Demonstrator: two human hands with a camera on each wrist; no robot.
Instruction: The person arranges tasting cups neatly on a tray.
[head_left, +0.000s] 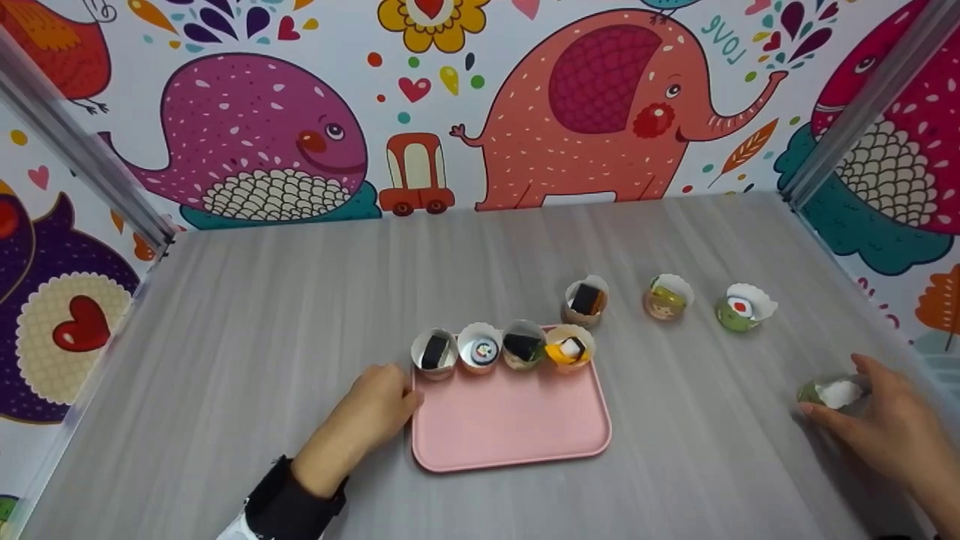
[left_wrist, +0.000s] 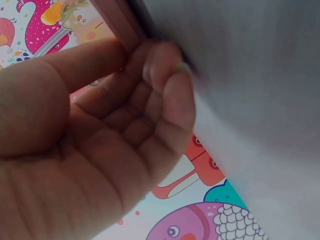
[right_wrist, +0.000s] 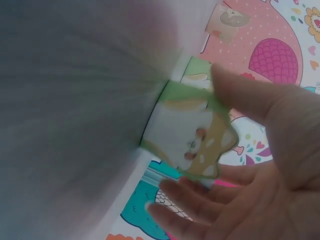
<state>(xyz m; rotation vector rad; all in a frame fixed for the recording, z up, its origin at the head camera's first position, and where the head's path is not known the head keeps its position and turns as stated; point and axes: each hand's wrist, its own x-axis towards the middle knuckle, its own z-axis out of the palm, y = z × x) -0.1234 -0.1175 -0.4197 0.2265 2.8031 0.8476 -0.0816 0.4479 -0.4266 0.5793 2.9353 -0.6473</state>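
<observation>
My left hand (head_left: 379, 403) is at the left edge of a pink tray (head_left: 510, 431). In the left wrist view, its thumb and curled fingers pinch the tray's rim (left_wrist: 119, 20). Far to the right, my right hand (head_left: 892, 427) spreads its thumb and fingers around a green paper cup (right_wrist: 185, 132) with an animal face. This cup stands on the table with a white piece (head_left: 840, 392) inside. The thumb is close to the cup's near side; the other fingers look loosely bent and apart from it.
Along the tray's back edge stand several paper cups with sushi-like pieces, the leftmost cup (head_left: 434, 354) holding a black one. Behind and right are a brown cup (head_left: 585, 300), a tan cup (head_left: 666, 300) and another green cup (head_left: 741, 311). Printed walls (head_left: 420, 112) enclose the table.
</observation>
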